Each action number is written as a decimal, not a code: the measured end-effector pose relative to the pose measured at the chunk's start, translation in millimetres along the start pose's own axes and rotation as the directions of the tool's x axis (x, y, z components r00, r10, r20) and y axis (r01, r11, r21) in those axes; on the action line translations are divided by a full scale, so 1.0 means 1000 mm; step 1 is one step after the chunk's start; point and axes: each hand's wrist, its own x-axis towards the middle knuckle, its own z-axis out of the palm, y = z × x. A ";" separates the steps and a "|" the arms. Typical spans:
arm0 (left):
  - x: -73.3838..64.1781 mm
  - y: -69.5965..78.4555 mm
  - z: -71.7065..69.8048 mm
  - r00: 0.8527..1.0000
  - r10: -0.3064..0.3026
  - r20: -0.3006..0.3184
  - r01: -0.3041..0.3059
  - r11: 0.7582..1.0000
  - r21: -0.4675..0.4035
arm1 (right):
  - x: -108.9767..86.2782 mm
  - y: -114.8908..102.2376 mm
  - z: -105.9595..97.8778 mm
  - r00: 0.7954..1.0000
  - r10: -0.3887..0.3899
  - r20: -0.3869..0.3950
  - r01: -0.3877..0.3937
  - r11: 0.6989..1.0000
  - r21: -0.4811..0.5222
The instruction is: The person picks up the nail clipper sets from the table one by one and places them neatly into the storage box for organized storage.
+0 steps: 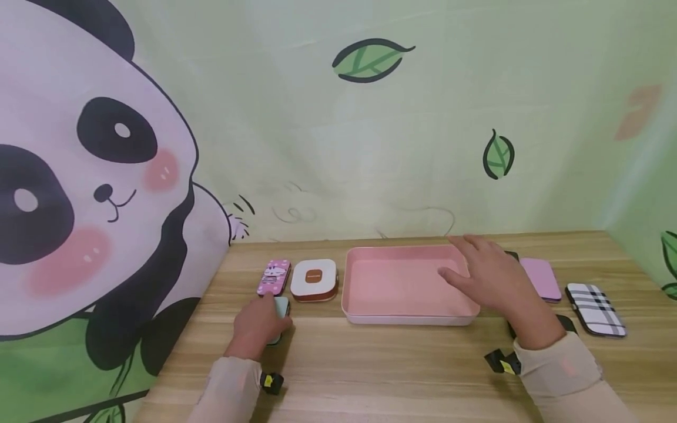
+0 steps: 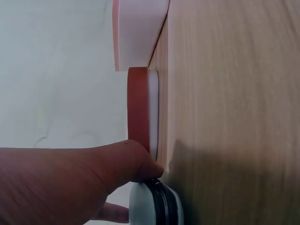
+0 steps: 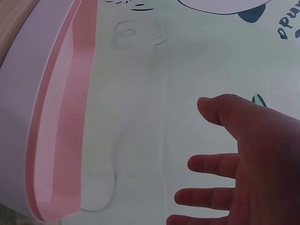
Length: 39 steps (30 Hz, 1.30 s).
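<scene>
My left hand (image 1: 256,326) is over a small pale green case (image 1: 282,305) on the left of the table, thumb on its near side and fingers over its far side. In the left wrist view the case (image 2: 143,206) shows a dark seam along its edge, and the thumb is against it. My right hand (image 1: 489,273) hovers over the right end of a pink tray (image 1: 402,320), fingers spread and holding nothing. In the right wrist view its fingers (image 3: 211,199) are straight, apart from the tray (image 3: 70,140).
Near my left hand lie a pink cat-print case (image 1: 275,276) and a white box with a brown label (image 1: 314,279). To the right are a pink-purple case (image 1: 540,279), a plaid case (image 1: 596,309) and dark items partly behind my right arm. A panda-print cloth hangs behind.
</scene>
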 end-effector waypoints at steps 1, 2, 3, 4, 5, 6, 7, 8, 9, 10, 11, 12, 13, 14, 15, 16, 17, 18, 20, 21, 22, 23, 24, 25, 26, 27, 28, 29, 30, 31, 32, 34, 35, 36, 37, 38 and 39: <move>0.000 0.000 -0.001 1.000 0.003 -0.003 -0.003 1.000 -0.002 | 0.000 0.000 0.000 1.000 0.000 0.000 0.000 1.000 -0.001; -0.001 0.000 -0.003 1.000 0.005 -0.005 -0.005 1.000 -0.002 | 0.000 0.000 0.000 1.000 -0.001 0.000 0.001 1.000 0.000; -0.001 0.001 -0.004 1.000 0.006 -0.008 -0.006 1.000 -0.003 | 0.000 -0.001 0.000 1.000 -0.002 0.000 0.002 1.000 -0.001; -0.001 0.001 -0.005 1.000 0.009 -0.011 -0.009 1.000 -0.003 | 0.000 -0.001 0.000 1.000 -0.001 0.000 0.001 1.000 -0.003; -0.002 0.001 -0.006 1.000 0.014 -0.016 -0.014 1.000 -0.001 | 0.000 -0.001 0.000 1.000 0.000 0.000 0.000 1.000 -0.002; -0.003 0.001 -0.007 1.000 0.019 -0.020 -0.019 1.000 0.000 | 0.000 -0.001 0.001 1.000 0.000 -0.001 0.000 1.000 0.000; -0.003 0.002 -0.007 0.999 0.023 -0.024 -0.023 1.000 -0.001 | 0.000 -0.002 0.001 1.000 0.000 0.001 0.000 1.000 0.001; -0.003 0.002 -0.008 0.999 0.027 -0.027 -0.027 1.000 -0.002 | 0.000 -0.002 0.001 1.000 0.000 0.003 0.000 1.000 0.004; -0.003 0.002 -0.008 0.999 0.030 -0.034 -0.030 1.000 -0.004 | 0.000 -0.002 0.001 1.000 0.000 0.004 0.000 1.000 0.005; -0.004 0.003 -0.008 0.999 0.035 -0.040 -0.035 0.999 -0.006 | 0.000 -0.002 0.001 1.000 0.001 0.004 -0.001 1.000 0.007; -0.004 0.005 -0.008 0.998 0.040 -0.045 -0.040 0.999 -0.008 | 0.000 -0.001 0.002 1.000 -0.001 0.003 0.001 1.000 0.007; -0.004 0.006 -0.009 0.998 0.043 -0.048 -0.043 0.999 -0.007 | 0.000 -0.001 0.002 1.000 -0.003 0.002 0.003 1.000 0.006; -0.004 0.007 -0.010 0.997 0.046 -0.054 -0.046 0.999 -0.007 | 0.000 -0.001 0.002 1.000 -0.004 0.001 0.004 1.000 0.005; -0.004 0.009 -0.010 0.997 0.049 -0.058 -0.049 0.999 -0.005 | 0.000 0.000 0.002 1.000 -0.006 -0.001 0.006 1.000 0.003; -0.004 0.010 -0.012 0.996 0.057 -0.063 -0.057 0.998 0.000 | 0.000 0.000 0.002 1.000 -0.007 -0.002 0.007 1.000 0.000; -0.005 0.012 -0.013 0.996 0.066 -0.066 -0.066 0.998 0.005 | 0.000 0.001 0.002 1.000 -0.009 -0.003 0.009 1.000 -0.001; -0.005 0.013 -0.014 0.995 0.076 -0.071 -0.076 0.997 0.012 | 0.000 0.001 0.002 1.000 -0.010 -0.002 0.010 1.000 -0.002; -0.005 0.015 -0.016 0.993 0.086 -0.077 -0.085 0.996 0.016 | 0.000 0.001 0.002 1.000 -0.011 -0.002 0.011 1.000 -0.003; -0.005 0.018 -0.018 0.991 0.105 -0.086 -0.103 0.994 0.026 | 0.000 0.001 0.002 1.000 -0.009 0.002 0.009 1.000 -0.002; -0.005 0.020 -0.019 0.989 0.114 -0.091 -0.112 0.993 0.029 | -0.001 0.001 0.001 1.000 -0.008 0.003 0.008 1.000 0.001; -0.005 0.021 -0.020 0.989 0.118 -0.094 -0.115 0.993 0.030 | -0.001 0.001 0.001 1.000 -0.008 0.003 0.008 1.000 0.003; -0.005 0.022 -0.021 0.988 0.120 -0.099 -0.117 0.993 0.032 | -0.001 0.001 0.000 1.000 -0.007 0.006 0.007 1.000 0.003; -0.005 0.024 -0.022 0.988 0.119 -0.101 -0.116 0.993 0.031 | -0.002 0.001 0.000 1.000 -0.006 0.006 0.006 1.000 0.005; -0.005 0.025 -0.022 0.988 0.116 -0.101 -0.114 0.993 0.030 | -0.002 0.001 0.000 1.000 -0.005 0.007 0.005 1.000 0.007; -0.006 0.026 -0.022 0.988 0.113 -0.101 -0.111 0.994 0.024 | -0.002 0.001 0.000 1.000 -0.005 0.009 0.005 1.000 0.005; -0.005 0.027 -0.022 0.989 0.111 -0.100 -0.109 0.994 0.022 | -0.002 0.000 0.000 1.000 -0.006 0.008 0.006 1.000 0.004; -0.005 0.028 -0.023 0.989 0.108 -0.099 -0.106 0.994 0.019 | -0.002 0.000 0.000 1.000 -0.005 0.010 0.005 1.000 0.002; -0.005 0.029 -0.023 0.990 0.104 -0.096 -0.103 0.995 0.016 | -0.002 0.000 -0.001 1.000 -0.003 0.014 0.003 1.000 0.000; -0.005 0.030 -0.023 0.990 0.102 -0.093 -0.101 0.995 0.016 | -0.002 0.000 0.000 1.000 -0.003 0.014 0.003 1.000 -0.002; -0.005 0.030 -0.023 0.991 0.101 -0.089 -0.100 0.995 0.014 | -0.002 0.000 0.000 1.000 -0.004 0.016 0.004 1.000 -0.003; -0.004 0.031 -0.024 0.991 0.100 -0.086 -0.100 0.995 0.011 | -0.002 0.000 0.000 1.000 -0.004 0.017 0.004 1.000 -0.005; -0.003 0.033 -0.025 0.991 0.100 -0.087 -0.100 0.995 0.007 | -0.002 0.000 0.000 1.000 -0.004 0.019 0.004 1.000 -0.007; -0.003 0.033 -0.025 0.991 0.101 -0.086 -0.101 0.995 0.008 | -0.002 0.000 0.000 1.000 -0.005 0.018 0.005 1.000 -0.008; -0.002 0.034 -0.026 0.990 0.107 -0.091 -0.106 0.994 0.009 | -0.002 0.000 0.000 1.000 -0.006 0.018 0.006 1.000 -0.009; -0.002 0.035 -0.026 0.989 0.109 -0.095 -0.109 0.994 0.010 | -0.002 0.000 -0.001 1.000 -0.006 0.018 0.007 1.000 -0.009; -0.002 0.036 -0.027 0.989 0.114 -0.100 -0.113 0.994 0.012 | -0.002 0.000 -0.001 1.000 -0.007 0.018 0.007 1.000 -0.009; -0.002 0.037 -0.028 0.988 0.118 -0.104 -0.117 0.993 0.013 | -0.002 0.000 -0.001 1.000 -0.007 0.019 0.007 1.000 -0.008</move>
